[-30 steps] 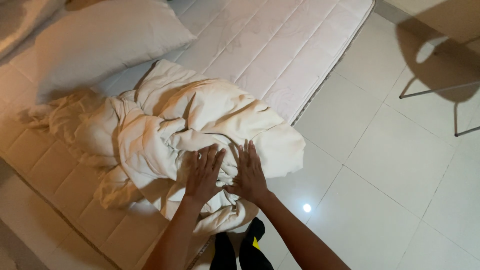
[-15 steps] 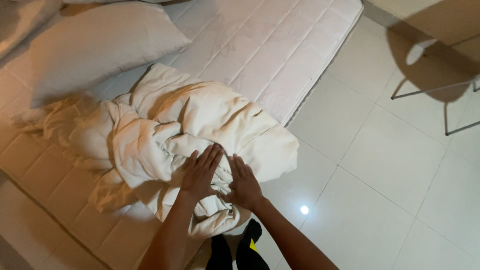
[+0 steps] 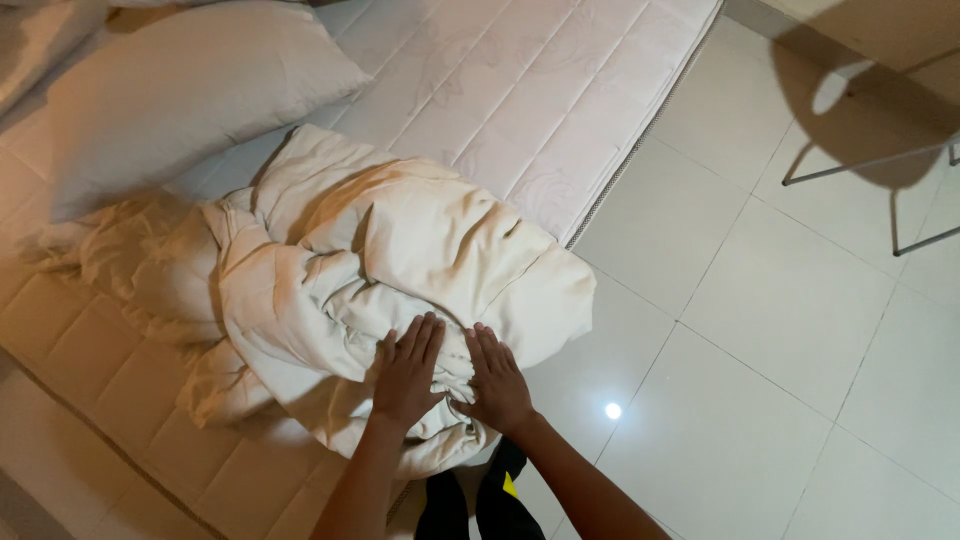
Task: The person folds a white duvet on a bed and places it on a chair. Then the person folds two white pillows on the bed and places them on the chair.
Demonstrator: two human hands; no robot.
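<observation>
A cream quilted comforter [image 3: 390,270] lay bunched in a loose heap on the bare mattress [image 3: 520,80], its bulk reaching the mattress's near edge and its right end overhanging that edge above the tiled floor [image 3: 780,320]. A pillow [image 3: 190,90] lay toward the far left corner of the mattress, touching or just beside the heap's upper fold.

The left hand [image 3: 405,375] and the right hand [image 3: 497,378] were both laid flat, palms down, fingers extended and slightly spread, side by side on the near end of the heap. Neither had closed on any fabric; they pressed or rested on it only.

Judged by its deep folds and puffed surface, the comforter was soft, limp and compressible, bulky rather than heavy, and would not hold a shape once lifted. The cloth looked matte and not slippery, though the dim warm light made its texture uncertain. A secure hold would call for gathering a thick fold or a seamed edge in each hand, well apart, since a single pinch would let the rest sag and trail.
</observation>
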